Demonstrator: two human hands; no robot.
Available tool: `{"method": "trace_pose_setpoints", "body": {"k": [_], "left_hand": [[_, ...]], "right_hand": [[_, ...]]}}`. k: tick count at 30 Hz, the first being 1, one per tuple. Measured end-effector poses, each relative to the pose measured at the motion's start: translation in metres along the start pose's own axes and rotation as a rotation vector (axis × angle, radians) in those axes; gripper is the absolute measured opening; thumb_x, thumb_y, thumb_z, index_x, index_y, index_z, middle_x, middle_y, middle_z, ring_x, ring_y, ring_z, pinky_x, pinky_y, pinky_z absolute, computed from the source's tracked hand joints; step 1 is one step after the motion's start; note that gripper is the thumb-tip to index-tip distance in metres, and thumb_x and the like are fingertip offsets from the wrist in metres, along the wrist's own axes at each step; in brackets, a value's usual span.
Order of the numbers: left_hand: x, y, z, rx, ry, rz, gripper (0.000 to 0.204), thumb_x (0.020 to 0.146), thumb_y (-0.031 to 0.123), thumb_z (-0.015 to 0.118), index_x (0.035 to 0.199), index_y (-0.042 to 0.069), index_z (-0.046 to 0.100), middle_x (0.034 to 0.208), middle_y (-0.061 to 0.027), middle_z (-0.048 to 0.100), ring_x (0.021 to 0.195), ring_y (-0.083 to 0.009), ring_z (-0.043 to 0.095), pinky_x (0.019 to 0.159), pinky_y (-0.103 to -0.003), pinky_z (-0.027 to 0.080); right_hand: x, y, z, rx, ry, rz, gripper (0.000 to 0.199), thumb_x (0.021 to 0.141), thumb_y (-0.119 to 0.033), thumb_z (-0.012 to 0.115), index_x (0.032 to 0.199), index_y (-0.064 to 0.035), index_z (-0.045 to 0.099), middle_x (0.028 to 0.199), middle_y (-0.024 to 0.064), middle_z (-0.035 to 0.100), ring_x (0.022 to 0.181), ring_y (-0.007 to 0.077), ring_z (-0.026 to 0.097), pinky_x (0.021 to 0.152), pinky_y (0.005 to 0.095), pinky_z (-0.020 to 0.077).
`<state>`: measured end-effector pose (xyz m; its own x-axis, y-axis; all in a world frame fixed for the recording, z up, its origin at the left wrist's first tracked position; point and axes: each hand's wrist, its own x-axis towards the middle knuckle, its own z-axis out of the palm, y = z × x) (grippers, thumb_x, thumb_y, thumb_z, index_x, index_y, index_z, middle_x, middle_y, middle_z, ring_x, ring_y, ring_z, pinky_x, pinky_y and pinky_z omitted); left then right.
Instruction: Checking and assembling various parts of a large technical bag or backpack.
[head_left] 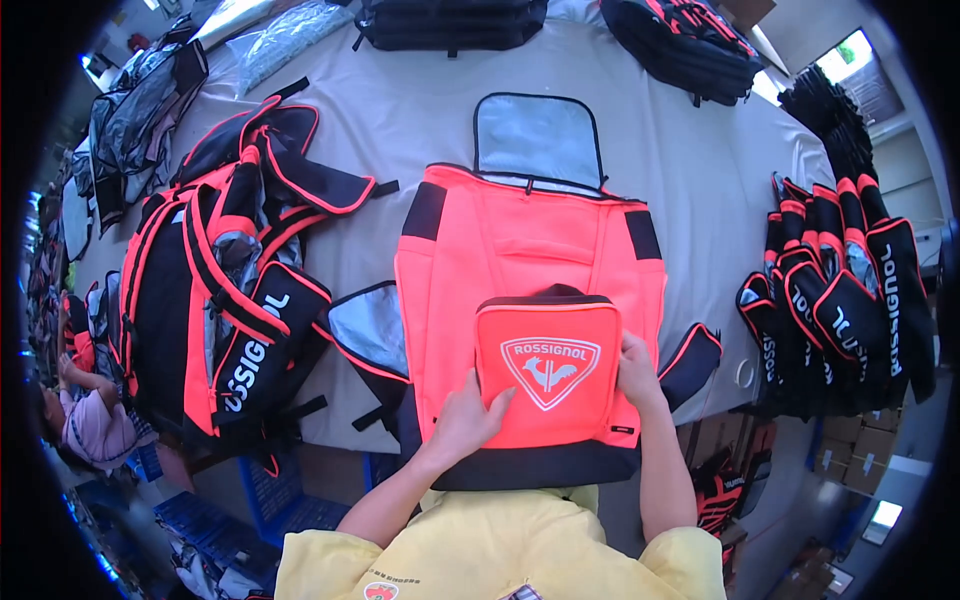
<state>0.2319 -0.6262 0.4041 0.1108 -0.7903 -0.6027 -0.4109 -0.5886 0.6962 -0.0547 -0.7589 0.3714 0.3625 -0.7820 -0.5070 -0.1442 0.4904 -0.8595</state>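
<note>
In front of me on the table lies a coral-pink and black backpack [445, 270], its grey-lined top flap [535, 140] folded out away from me. On its lower front sits a square coral pocket [500, 330] with a white emblem. My left hand [468, 415] rests at the pocket's left edge, thumb and forefinger apart, the thumb over its face. At the right edge, my right hand [638, 372] has its fingers curled round the pocket's side; the fingertips are partly hidden. Black side flaps with grey lining [370, 330] spread out on both sides.
Left of it stands another black and coral backpack [225, 290] with loose straps. Several black pieces with coral trim [830, 300] hang over the right table edge. Black bundles [450, 22] and clear plastic bags [290, 45] lie at the far side. A person [95, 425] is at far left.
</note>
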Motion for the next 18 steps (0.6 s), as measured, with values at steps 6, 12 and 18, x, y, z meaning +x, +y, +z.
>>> {"method": "trace_pose_setpoints", "body": {"k": [6, 12, 18], "left_hand": [[0.070, 0.028, -0.030, 0.313, 0.495, 0.540, 0.075, 0.093, 0.031, 0.080, 0.153, -0.002, 0.048, 0.148, -0.0299, 0.055, 0.133, -0.0450, 0.056, 0.103, -0.052, 0.051], [0.211, 0.013, -0.019, 0.738, 0.580, 0.586, 0.070, 0.097, 0.048, 0.068, 0.157, 0.016, 0.051, 0.168, -0.0191, 0.038, 0.160, -0.0392, 0.025, 0.125, -0.070, 0.016], [0.234, -0.009, -0.001, 0.788, 0.558, 0.524, 0.068, 0.096, 0.044, 0.065, 0.158, 0.019, 0.052, 0.170, -0.0165, 0.036, 0.163, -0.0384, 0.021, 0.126, -0.072, 0.008]], "right_hand": [[0.041, -0.045, 0.046, -0.834, 0.407, -0.559, 0.058, 0.108, -0.030, 0.065, 0.158, -0.0047, 0.047, 0.154, 0.0198, 0.055, 0.145, 0.0324, 0.049, 0.119, 0.0480, 0.0393], [0.085, 0.050, 0.065, -1.392, 0.311, -0.576, 0.055, 0.097, -0.043, 0.072, 0.139, -0.0074, 0.068, 0.149, 0.0209, 0.060, 0.146, 0.0406, 0.048, 0.119, 0.0638, 0.0330], [0.186, -0.037, 0.056, -1.021, 0.424, -0.463, 0.040, 0.102, -0.046, 0.068, 0.097, -0.0059, 0.070, 0.091, 0.0143, 0.071, 0.086, 0.0362, 0.071, 0.071, 0.0509, 0.0559]]}}
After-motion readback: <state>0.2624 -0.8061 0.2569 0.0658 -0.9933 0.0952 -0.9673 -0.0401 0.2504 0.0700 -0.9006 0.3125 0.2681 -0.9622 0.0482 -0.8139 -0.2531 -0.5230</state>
